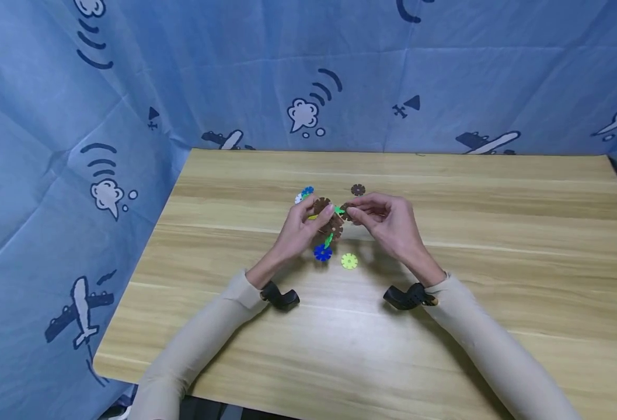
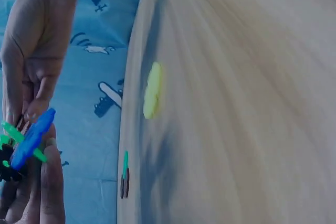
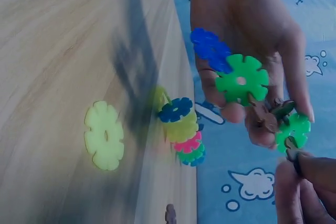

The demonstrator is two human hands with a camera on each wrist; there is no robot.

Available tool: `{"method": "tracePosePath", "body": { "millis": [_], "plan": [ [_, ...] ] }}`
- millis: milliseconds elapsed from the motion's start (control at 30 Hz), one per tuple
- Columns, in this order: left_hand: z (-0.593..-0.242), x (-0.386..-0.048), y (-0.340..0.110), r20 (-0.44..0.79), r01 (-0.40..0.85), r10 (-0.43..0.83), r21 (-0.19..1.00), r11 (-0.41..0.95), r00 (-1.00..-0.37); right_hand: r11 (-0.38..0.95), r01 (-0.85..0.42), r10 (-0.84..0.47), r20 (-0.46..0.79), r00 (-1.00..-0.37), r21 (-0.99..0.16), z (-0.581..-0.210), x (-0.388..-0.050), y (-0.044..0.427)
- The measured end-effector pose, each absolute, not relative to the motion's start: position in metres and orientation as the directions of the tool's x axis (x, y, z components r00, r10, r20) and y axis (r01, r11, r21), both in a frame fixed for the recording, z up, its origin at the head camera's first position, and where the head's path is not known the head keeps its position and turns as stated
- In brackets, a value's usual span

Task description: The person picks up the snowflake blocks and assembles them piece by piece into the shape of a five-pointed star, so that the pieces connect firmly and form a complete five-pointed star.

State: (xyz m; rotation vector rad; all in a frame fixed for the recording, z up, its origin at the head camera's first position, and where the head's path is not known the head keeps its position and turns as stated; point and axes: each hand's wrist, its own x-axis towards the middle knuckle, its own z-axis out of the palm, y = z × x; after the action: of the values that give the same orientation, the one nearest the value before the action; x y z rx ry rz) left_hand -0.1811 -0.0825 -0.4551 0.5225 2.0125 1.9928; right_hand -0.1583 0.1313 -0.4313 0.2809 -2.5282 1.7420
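Note:
My left hand [image 1: 299,228] holds a joined cluster of notched plastic discs, with a brown disc [image 1: 332,227], a blue disc [image 1: 323,252] and a green disc [image 3: 242,78] among its parts. Between the thumb and fingers of my right hand [image 1: 390,226] is a brown notched disc [image 3: 294,157]. Its edge meets a second green disc [image 3: 295,131] on the cluster. Both hands are close together above the table, fingertips nearly touching. Part of the cluster is hidden behind the left fingers.
On the wooden table [image 1: 497,233], a yellow-green disc [image 1: 349,261] lies nearer than the hands. One loose brown disc [image 1: 358,189] lies beyond them. A colourful group of discs, including a pink one [image 3: 188,144], sits behind the left hand. Blue printed cloth [image 1: 266,76] hangs behind.

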Motion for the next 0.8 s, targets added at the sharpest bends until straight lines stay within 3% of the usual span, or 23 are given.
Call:
{"method": "tracePosePath", "body": {
  "millis": [300,800],
  "plan": [
    [-0.45,-0.177,-0.08,-0.081,-0.129,0.422,0.988,-0.086,-0.903,0.281,-0.217,-0.075,0.204,-0.976,-0.935,-0.425,-0.164,0.125],
    [-0.452,-0.18,-0.092,0.001,-0.041,0.319,0.991,-0.127,-0.948,0.354,-0.296,-0.104,0.278,-0.955,-0.887,-0.417,-0.174,0.105]
  ]
}}
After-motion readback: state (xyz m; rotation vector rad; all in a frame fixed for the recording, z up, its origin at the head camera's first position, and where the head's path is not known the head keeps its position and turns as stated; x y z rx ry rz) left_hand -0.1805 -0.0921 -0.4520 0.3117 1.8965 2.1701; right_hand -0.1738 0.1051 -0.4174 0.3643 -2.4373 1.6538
